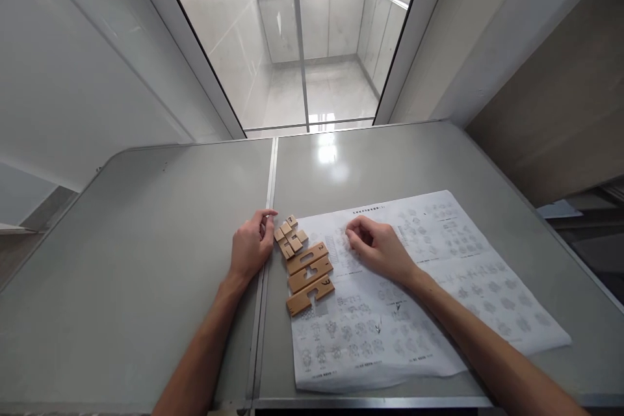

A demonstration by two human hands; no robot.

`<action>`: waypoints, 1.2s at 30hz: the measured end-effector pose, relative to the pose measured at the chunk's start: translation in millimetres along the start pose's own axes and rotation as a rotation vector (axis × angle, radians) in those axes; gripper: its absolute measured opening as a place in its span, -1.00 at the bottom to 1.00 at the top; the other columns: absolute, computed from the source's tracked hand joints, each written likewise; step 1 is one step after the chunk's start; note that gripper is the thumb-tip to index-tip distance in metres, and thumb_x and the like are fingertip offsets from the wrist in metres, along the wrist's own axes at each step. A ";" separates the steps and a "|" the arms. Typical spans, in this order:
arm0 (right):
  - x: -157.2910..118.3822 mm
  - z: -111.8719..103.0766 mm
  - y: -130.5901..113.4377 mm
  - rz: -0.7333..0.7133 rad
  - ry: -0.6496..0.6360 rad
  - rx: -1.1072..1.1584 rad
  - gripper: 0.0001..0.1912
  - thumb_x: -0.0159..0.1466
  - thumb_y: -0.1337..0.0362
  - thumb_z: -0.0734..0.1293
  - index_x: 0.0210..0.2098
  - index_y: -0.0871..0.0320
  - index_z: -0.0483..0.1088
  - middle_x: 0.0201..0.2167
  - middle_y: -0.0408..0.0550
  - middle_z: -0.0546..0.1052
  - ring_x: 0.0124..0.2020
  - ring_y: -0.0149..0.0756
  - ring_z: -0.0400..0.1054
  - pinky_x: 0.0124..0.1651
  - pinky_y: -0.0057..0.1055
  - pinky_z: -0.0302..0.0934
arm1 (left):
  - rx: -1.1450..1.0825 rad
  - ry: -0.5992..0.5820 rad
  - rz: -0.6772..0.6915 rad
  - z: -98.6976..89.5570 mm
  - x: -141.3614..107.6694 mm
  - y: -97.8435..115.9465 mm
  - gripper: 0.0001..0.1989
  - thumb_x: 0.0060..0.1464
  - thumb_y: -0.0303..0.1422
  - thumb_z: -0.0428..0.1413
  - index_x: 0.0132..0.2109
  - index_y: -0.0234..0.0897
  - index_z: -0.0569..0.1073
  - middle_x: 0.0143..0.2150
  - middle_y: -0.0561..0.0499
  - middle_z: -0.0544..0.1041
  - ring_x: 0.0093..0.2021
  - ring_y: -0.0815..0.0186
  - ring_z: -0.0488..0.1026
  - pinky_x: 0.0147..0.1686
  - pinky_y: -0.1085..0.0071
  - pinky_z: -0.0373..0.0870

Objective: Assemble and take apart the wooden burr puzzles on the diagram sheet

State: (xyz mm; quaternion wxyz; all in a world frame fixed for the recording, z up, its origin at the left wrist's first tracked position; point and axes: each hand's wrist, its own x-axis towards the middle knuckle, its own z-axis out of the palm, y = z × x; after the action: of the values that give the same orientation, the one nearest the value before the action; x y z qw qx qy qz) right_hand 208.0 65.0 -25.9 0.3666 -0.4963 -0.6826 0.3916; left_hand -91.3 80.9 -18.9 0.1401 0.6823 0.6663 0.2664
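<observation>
My left hand (252, 242) rests on the table by the metal seam, its index finger reaching out to the right and the other fingers loosely bent. Just beside it sits a cross-shaped cluster of interlocked small wooden pieces (291, 237), one marked 3. Below the cluster, several notched wooden puzzle pieces lie in a row: a slotted one marked 2 (307, 259), a middle one (311, 274) and a lower one (311, 296). My right hand (379, 246) lies on a printed instruction sheet (341, 338), fingers curled in; no object shows in them.
The grey folding table (195, 208) has a metal seam (272, 172) down its middle. Beyond its far edge stands a framed glass door (302, 45). A white panel (63, 65) is on the left; a brown surface (550, 97) is on the right.
</observation>
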 end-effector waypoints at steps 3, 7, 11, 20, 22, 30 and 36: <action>0.1 -0.4 0.2 -0.006 -0.005 0.002 -0.83 0.42 0.25 0.28 -0.32 0.10 0.41 -0.54 -0.18 0.45 -0.54 -0.36 0.25 -0.43 -0.40 0.16 | 0.008 -0.002 0.011 0.0 0.4 -1.5 -0.66 0.38 -0.20 -0.04 0.02 -0.23 0.56 -0.52 0.14 0.32 -0.50 0.30 0.31 -0.38 0.41 0.24; 0.3 -1.0 0.8 -0.006 -0.013 0.004 -0.83 0.43 0.25 0.27 -0.31 0.09 0.41 -0.53 -0.18 0.47 -0.54 -0.35 0.25 -0.43 -0.40 0.17 | 0.007 -0.013 0.032 -2.4 0.9 -2.5 -0.66 0.38 -0.20 -0.05 0.03 -0.23 0.55 -0.48 0.13 0.35 -0.49 0.32 0.32 -0.35 0.41 0.27; 0.4 -1.0 1.6 -0.016 -0.022 0.012 -0.83 0.43 0.25 0.28 -0.31 0.09 0.41 -0.53 -0.18 0.46 -0.53 -0.34 0.26 -0.43 -0.39 0.16 | 0.013 -0.012 0.041 -3.6 2.0 -3.5 -0.66 0.37 -0.20 -0.05 0.03 -0.22 0.55 -0.50 0.14 0.35 -0.51 0.32 0.32 -0.36 0.41 0.26; 1.6 -0.4 0.4 -0.019 -0.014 0.004 -0.83 0.42 0.25 0.28 -0.31 0.09 0.41 -0.53 -0.19 0.46 -0.52 -0.34 0.26 -0.41 -0.39 0.16 | 0.017 -0.010 0.034 -1.1 1.9 -2.3 -0.66 0.36 -0.19 -0.04 0.02 -0.22 0.56 -0.49 0.13 0.38 -0.50 0.32 0.35 -0.36 0.41 0.27; 2.1 -0.3 -0.2 -0.016 -0.014 0.007 -0.83 0.42 0.25 0.28 -0.31 0.09 0.41 -0.53 -0.19 0.46 -0.52 -0.34 0.26 -0.40 -0.39 0.17 | 0.022 -0.010 0.032 -1.7 2.2 -1.0 -0.66 0.36 -0.19 -0.04 0.01 -0.21 0.56 -0.49 0.13 0.38 -0.50 0.31 0.35 -0.35 0.40 0.27; 3.0 1.8 4.7 -0.026 -0.014 0.017 -0.84 0.43 0.24 0.28 -0.29 0.09 0.42 -0.51 -0.18 0.46 -0.50 -0.33 0.27 -0.40 -0.39 0.16 | 0.051 -0.010 0.024 -4.1 3.5 0.3 -0.63 0.37 -0.17 -0.06 0.02 -0.21 0.58 -0.53 0.13 0.36 -0.51 0.29 0.36 -0.39 0.40 0.25; 3.3 1.1 4.5 -0.033 -0.026 0.016 -0.85 0.43 0.25 0.29 -0.29 0.09 0.42 -0.51 -0.18 0.47 -0.50 -0.33 0.28 -0.40 -0.39 0.18 | 0.053 -0.017 0.021 -3.7 2.9 -0.5 -0.62 0.39 -0.13 -0.06 0.03 -0.21 0.57 -0.52 0.12 0.36 -0.49 0.28 0.38 -0.38 0.39 0.25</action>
State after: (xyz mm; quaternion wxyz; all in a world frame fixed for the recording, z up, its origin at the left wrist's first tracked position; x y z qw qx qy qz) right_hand 208.0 68.9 -30.0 0.3680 -0.4771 -0.6922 0.3973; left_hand -93.8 83.1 -15.6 0.1247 0.6949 0.6646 0.2445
